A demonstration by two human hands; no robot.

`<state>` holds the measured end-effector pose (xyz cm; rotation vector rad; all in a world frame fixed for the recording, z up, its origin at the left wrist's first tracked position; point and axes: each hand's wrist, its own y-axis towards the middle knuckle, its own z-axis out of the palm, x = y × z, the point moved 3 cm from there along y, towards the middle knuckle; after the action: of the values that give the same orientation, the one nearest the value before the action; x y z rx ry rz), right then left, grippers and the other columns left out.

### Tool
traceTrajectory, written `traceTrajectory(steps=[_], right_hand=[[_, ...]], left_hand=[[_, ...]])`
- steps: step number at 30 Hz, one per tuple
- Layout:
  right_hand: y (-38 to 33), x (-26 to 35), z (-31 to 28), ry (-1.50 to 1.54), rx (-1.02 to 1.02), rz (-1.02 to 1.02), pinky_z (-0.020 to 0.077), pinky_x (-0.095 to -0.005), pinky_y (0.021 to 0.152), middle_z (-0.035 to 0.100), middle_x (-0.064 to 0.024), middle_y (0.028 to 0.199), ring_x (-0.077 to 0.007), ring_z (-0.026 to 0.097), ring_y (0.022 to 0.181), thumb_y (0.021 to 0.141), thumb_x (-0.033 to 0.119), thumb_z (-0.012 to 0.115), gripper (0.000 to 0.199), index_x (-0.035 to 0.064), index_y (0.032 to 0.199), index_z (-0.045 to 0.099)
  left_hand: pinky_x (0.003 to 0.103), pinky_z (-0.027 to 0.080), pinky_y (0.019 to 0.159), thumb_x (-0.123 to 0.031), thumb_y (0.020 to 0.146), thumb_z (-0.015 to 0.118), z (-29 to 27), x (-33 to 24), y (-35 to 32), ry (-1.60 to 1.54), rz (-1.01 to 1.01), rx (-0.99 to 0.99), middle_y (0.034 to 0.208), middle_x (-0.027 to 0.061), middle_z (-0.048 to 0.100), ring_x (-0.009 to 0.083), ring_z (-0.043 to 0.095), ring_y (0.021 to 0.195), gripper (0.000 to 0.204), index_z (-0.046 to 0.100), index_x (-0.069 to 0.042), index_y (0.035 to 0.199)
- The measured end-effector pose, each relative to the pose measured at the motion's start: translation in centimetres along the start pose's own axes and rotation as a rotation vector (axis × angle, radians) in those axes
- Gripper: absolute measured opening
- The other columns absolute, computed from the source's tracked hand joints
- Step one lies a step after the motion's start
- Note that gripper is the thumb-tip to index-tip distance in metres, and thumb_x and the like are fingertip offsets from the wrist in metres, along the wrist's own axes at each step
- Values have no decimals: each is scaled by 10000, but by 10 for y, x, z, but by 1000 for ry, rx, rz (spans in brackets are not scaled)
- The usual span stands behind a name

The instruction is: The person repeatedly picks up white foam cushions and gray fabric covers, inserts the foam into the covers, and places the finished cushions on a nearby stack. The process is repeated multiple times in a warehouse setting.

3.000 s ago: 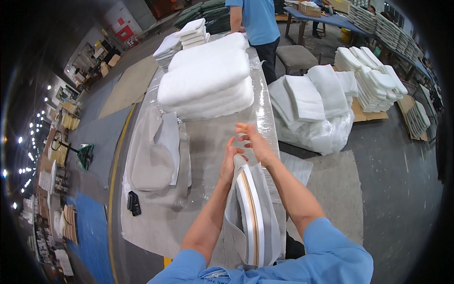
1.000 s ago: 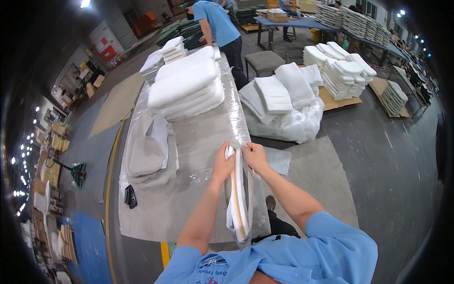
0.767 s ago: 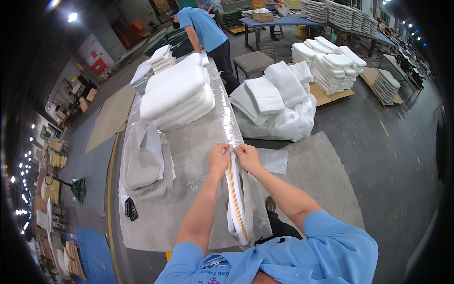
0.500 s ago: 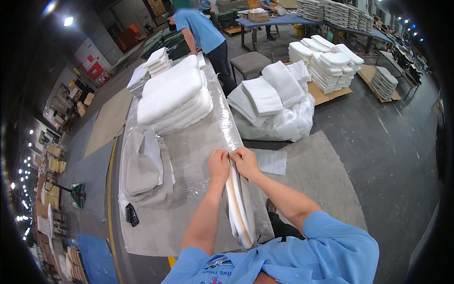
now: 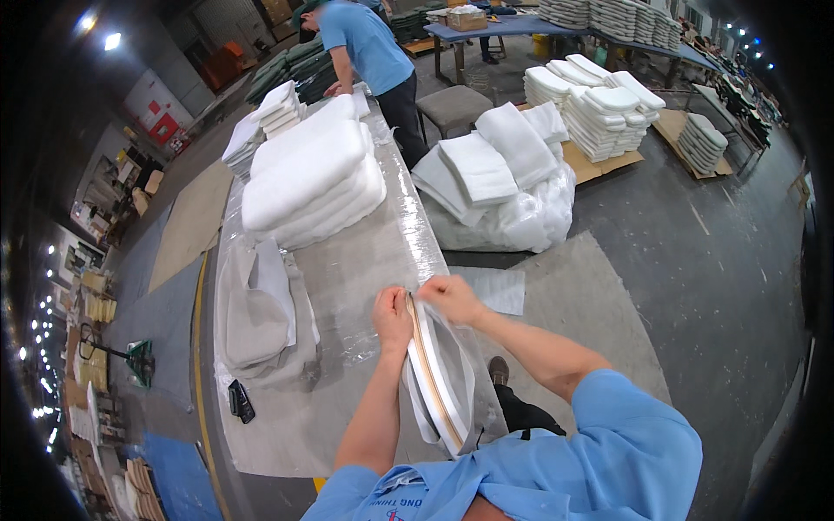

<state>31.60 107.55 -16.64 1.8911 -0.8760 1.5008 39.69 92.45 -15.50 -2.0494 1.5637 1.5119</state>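
A pale grey fabric cushion cover (image 5: 465, 369) with a white band and a tan zipper (image 5: 426, 360) stands on edge at the table's near right side, running from my hands back to my body. My left hand (image 5: 393, 319) is closed on its far end, pinching the cloth beside the zipper. Just to the right, my right hand (image 5: 452, 300) is curled, its fingertips at the opposite edge of the same end; it is slightly blurred. The cover's right side bulges away from the zipper band. Whatever small part lies between my fingertips is hidden.
On the plastic-covered table (image 5: 347, 417) lie a stack of white cushion pads (image 5: 304, 174), folded grey covers (image 5: 256, 317) and a small black object (image 5: 241, 401). Right of it sits a plastic bag of white pads (image 5: 512, 213). A co-worker (image 5: 369, 52) leans over the far end.
My hands have drawn a little apart, the left one shifting left and nearer to me. The cover has spread wider, and its right side now bows outward.
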Motion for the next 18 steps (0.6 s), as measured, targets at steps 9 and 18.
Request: traceTrajectory(steps=[9,18], right_hand=[[66,-42,34,609,-58,165,504,-301,728,688,-3,814,-115,613,772,1059,400,586,430,43,891,758],[98,-24,41,147,179,19,497,-330,748,690,-69,831,-160,605,763,1082,432,479,518,39,858,732]], left_hand=[[421,517,842,-80,971,651,3,-12,2,-12,38,4,988,161,678,350,650,932,78,677,-7,966],[387,496,897,-235,1050,569,4,38,5,-306,-187,-62,1033,129,652,275,609,971,213,622,-41,1120]])
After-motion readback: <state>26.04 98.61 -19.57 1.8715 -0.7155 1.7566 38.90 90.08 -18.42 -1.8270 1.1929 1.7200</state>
